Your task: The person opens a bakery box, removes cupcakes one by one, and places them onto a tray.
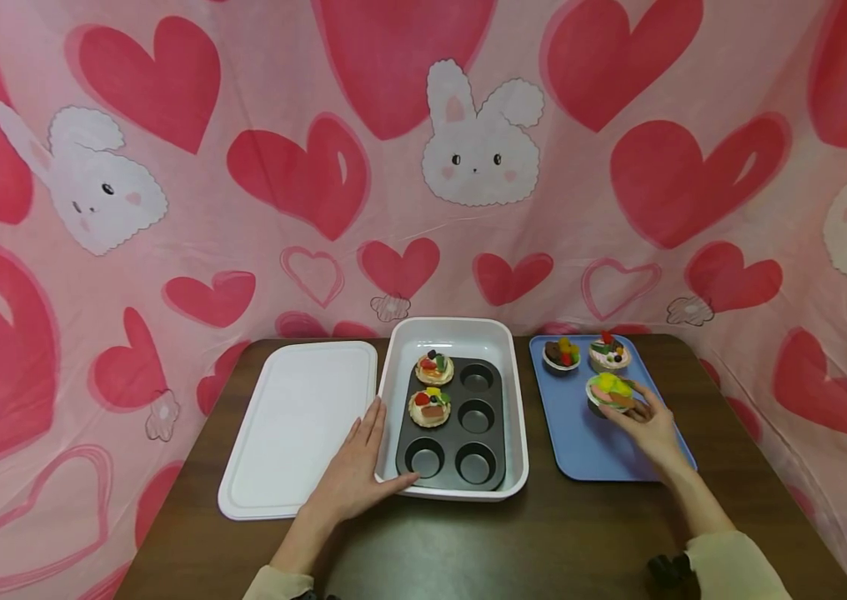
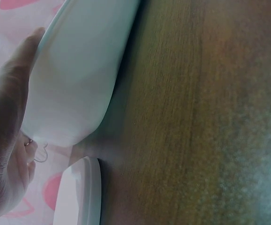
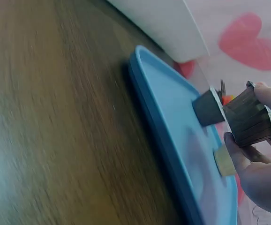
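Note:
My right hand [image 1: 649,425] grips a toy cupcake [image 1: 611,390] with yellow and green topping. Its dark pleated wrapper [image 3: 248,117] sits between thumb and fingers, raised above the blue tray [image 1: 581,450]. Two other cupcakes, one brown with fruit [image 1: 561,356] and one with pale cream and berries [image 1: 608,354], stand at the tray's far end. My left hand [image 1: 352,475] rests against the near left corner of the white bin [image 1: 519,433], fingers extended along its side and thumb across the front rim. Inside lies a dark muffin pan [image 1: 451,468]; fruit-topped cakes [image 1: 434,368] fill its two farther left cups.
Left of the bin, a flat white lid [image 1: 303,425] lies on the brown wooden table [image 1: 453,550]. The muffin pan's right column and near left cup [image 1: 424,457] hold nothing. A pink cloth [image 1: 393,208] with hearts and rabbits hangs behind the table.

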